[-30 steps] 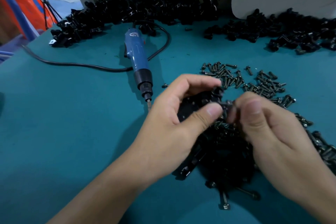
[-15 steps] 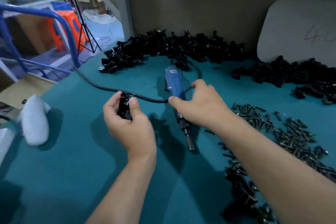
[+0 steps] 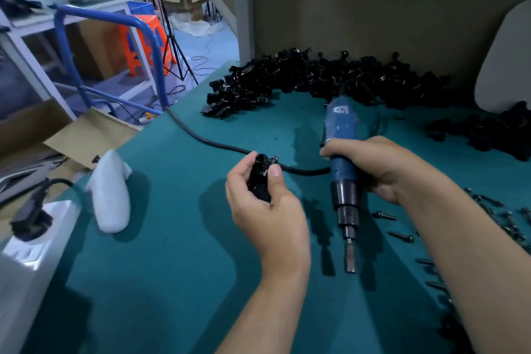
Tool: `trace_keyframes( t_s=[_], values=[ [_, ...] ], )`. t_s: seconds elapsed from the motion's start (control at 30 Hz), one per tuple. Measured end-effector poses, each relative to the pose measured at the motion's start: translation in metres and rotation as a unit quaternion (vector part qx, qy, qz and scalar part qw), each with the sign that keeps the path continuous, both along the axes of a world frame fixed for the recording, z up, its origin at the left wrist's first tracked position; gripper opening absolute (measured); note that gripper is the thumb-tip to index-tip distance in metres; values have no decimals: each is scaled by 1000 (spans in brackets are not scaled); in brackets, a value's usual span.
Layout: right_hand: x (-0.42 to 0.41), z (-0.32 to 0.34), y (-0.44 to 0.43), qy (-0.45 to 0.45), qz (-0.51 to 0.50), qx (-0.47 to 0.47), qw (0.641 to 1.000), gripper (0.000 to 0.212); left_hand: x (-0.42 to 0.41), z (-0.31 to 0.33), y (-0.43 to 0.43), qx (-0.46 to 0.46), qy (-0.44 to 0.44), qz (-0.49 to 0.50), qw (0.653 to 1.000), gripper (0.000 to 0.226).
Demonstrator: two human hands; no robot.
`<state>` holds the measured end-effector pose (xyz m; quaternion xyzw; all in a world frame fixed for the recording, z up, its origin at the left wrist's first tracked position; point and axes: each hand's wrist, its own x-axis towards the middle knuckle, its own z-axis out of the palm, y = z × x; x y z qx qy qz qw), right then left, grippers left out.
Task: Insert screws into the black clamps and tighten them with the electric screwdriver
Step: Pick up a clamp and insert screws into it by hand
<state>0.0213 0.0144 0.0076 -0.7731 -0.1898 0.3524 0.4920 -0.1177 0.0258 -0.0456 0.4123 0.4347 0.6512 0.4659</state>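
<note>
My left hand [image 3: 267, 210] grips a black clamp [image 3: 260, 178] upright above the teal table [image 3: 172, 267], with a small screw head [image 3: 275, 158] showing at the clamp's top right. My right hand [image 3: 382, 167] holds the blue electric screwdriver [image 3: 342, 158] by its body, lifted off the table, its bit [image 3: 350, 256] pointing down toward me. The bit sits well to the right of and lower than the clamp, apart from it. Loose screws [image 3: 399, 236] lie on the table at the right.
A long heap of black clamps [image 3: 301, 80] lines the back of the table, and another heap [image 3: 488, 132] lies at the right. The screwdriver's black cable [image 3: 218, 145] crosses the table. A white object [image 3: 110, 195] and a power strip [image 3: 26, 244] sit at the left edge.
My right hand has closed round the screwdriver and lifted it off the table. My left hand keeps hold of the clamp. The view has swung further left.
</note>
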Motion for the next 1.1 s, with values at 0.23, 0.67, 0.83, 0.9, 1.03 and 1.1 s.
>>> trace_keyframes(
  t_s=[0.23,0.67,0.83,0.9,1.03,1.1],
  values=[
    [-5,26,-26,254,-38,189,948,32,-1,-1,2,-13,9,2,1000,26],
    [6,13,-77,435,-54,190,878,67,0,-2,2,-11,17,-9,1000,26],
    [4,9,-81,445,-63,216,867,67,0,-1,2,-9,19,-7,1000,26],
    [3,8,-83,446,-61,219,866,67,0,-1,2,-8,20,-7,1000,26],
    [1,6,-84,442,-57,220,867,66,0,0,1,-11,21,-10,1000,26],
    [0,5,-85,445,-57,222,866,66,0,0,1,-11,20,-13,1000,27]
  ],
)
